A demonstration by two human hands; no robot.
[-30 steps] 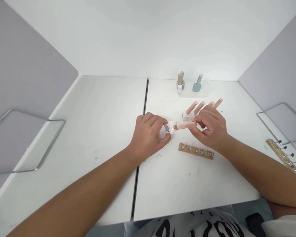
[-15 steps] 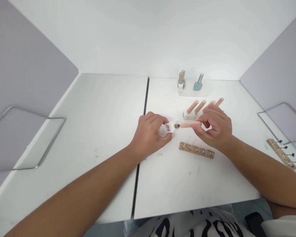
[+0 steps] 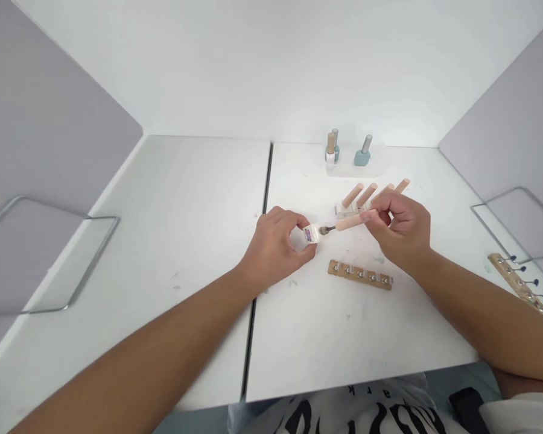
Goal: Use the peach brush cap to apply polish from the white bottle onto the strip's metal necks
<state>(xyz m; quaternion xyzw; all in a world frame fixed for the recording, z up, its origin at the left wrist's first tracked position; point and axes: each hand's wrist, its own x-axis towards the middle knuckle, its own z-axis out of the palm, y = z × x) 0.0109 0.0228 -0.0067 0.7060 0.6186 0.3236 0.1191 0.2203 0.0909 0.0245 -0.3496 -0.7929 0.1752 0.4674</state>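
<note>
Between the thumb and fingers of my left hand (image 3: 280,244) is a small white nail polish bottle (image 3: 315,233) with a purple picture on its side, its neck turned to the right. My right hand (image 3: 400,226) pinches a long peach brush cap (image 3: 349,222). A dark stem runs from the cap to the bottle's neck; the brush end is hidden inside. Just behind my right fingers stands a row of nail polish bottles (image 3: 344,211) with peach caps, partly covered by the hand. Nearer to me lies a wooden strip (image 3: 360,275) bearing several shiny round pieces with clear tips.
At the back, a clear tray (image 3: 355,171) holds two teal bottles (image 3: 362,158) and a white bottle with a tan cap (image 3: 330,150). Another wooden strip (image 3: 516,281) with dark blue tips lies at the right. Wire frames (image 3: 93,265) stand on both sides. A dark seam (image 3: 268,175) divides the table.
My right hand has drawn the peach cap a little right and tilted it upward, so more of the dark stem shows. My left hand and the bottle have barely moved.
</note>
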